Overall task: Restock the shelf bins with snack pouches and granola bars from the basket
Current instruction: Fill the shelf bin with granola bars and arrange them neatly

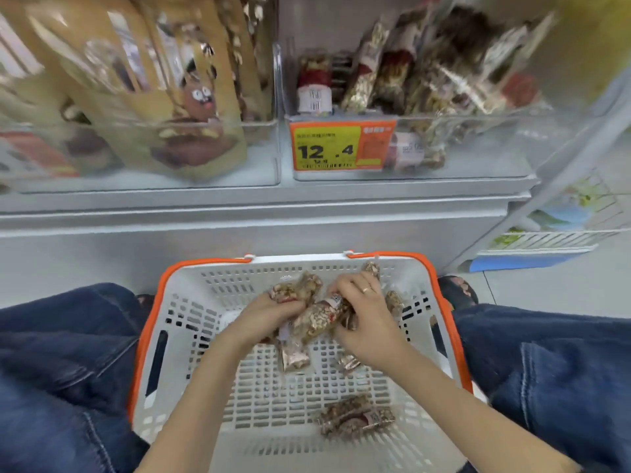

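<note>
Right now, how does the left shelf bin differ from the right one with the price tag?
The left bin holds tall tan pouches standing upright; the right bin holds slim granola bars leaning in a loose pile. The right bin carries an orange and yellow price tag on its front; no tag is readable on the left bin. Both are clear plastic, side by side on one shelf.

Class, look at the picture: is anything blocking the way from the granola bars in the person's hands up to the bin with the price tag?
Nothing visible blocks it. The granola bars sit in the basket, gripped by the left hand and right hand; the right bin above is open-topped.
</note>
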{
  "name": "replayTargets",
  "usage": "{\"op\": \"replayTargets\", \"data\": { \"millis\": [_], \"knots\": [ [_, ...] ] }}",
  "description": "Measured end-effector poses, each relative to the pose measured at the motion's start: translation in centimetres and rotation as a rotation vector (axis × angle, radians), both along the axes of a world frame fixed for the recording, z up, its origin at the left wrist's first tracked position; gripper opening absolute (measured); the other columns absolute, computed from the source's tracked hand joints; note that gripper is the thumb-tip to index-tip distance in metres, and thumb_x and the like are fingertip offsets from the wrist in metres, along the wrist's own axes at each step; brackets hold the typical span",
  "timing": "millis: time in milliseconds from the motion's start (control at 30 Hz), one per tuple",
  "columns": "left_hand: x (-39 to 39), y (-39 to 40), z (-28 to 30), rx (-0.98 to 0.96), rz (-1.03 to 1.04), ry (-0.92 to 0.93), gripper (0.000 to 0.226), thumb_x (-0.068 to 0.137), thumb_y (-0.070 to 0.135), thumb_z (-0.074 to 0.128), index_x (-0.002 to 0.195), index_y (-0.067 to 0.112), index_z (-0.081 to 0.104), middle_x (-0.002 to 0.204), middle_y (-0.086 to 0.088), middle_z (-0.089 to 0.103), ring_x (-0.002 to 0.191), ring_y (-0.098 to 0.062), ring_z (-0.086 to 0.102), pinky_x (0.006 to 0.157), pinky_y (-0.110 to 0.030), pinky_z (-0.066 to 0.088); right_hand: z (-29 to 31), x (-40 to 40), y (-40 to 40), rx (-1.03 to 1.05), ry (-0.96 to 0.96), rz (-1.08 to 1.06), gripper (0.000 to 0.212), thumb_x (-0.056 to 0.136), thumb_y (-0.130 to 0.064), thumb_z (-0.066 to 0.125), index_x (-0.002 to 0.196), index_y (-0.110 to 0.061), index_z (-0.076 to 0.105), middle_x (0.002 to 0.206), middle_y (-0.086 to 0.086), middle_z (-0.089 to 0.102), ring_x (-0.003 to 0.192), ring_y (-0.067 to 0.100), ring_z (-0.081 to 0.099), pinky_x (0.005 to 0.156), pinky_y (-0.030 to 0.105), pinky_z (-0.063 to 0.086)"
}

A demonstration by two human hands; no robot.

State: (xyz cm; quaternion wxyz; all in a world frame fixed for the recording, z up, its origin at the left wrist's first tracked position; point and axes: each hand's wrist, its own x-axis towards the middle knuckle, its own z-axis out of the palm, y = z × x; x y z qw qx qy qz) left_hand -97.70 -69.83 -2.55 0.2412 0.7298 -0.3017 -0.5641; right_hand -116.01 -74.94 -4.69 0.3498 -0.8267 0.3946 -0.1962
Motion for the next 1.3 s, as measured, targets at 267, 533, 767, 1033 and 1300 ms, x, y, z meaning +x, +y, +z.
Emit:
{"op": "replayTargets", "data": {
  "millis": [267,533,767,1033,1300],
  "knots": [
    [-2.9,-4.1,17.0,-0.535,-0.011,0.027,0.010,0.081,0.018,0.070,0.089,0.021,0.064,0.071,0.012,0.068,0.054,0.010,0.059,0.050,-0.008,0.044,16.7,-0.9,-4.3,-0.381,-0.526,-0.177,0.023,0.077,-0.030,0.065,0.099,-0.031,0.057,0.115,-0.014,0.050,0.117,0.016,0.047,0.097,0.033,0.038],
    [-5.7,-15.8,23.8,-0.591,0.065,0.201,0.052,0.049,0.047,0.079,0.089,0.016,0.066,0.091,-0.008,0.069,0.084,-0.022,0.064,0.083,-0.035,0.052,22.8,-3.7,-17.0,-0.473,-0.399,-0.266,0.033,0.071,-0.035,0.057,0.101,-0.023,0.062,0.149,0.004,0.035,0.146,0.018,0.015,0.112,0.028,0.017],
    [-7.2,-23.3,19.7,-0.726,0.084,-0.258,0.056,0.083,0.037,0.067,0.128,0.011,0.045,0.113,-0.004,0.062,0.104,-0.021,0.059,0.084,-0.025,0.043,21.6,-3.0,-23.3,-0.331,-0.132,-0.202,0.063,0.080,0.006,0.040,0.115,-0.042,0.060,0.159,0.003,0.010,0.145,0.015,-0.013,0.110,0.014,-0.013],
    [-6.3,-24.2,18.1,-0.826,0.095,-0.311,0.053,0.101,0.031,0.035,0.150,0.021,0.018,0.152,-0.012,0.028,0.137,-0.025,0.033,0.105,-0.029,0.035,21.7,0.0,-20.5,-0.318,0.136,-0.226,0.049,0.089,-0.070,0.030,0.136,-0.055,0.036,0.160,-0.012,-0.002,0.144,0.006,-0.017,0.106,0.067,-0.015],
    [-6.0,-24.6,16.7,-0.700,-0.160,-0.590,0.066,0.098,0.041,0.038,0.151,0.030,0.001,0.159,-0.008,-0.001,0.146,-0.026,-0.003,0.118,-0.042,0.007,19.8,-0.5,-20.7,-0.062,0.372,-0.360,0.084,0.082,-0.068,0.045,0.144,-0.054,-0.011,0.157,0.001,-0.026,0.141,0.032,-0.027,0.107,0.068,0.001]
  ]
}}
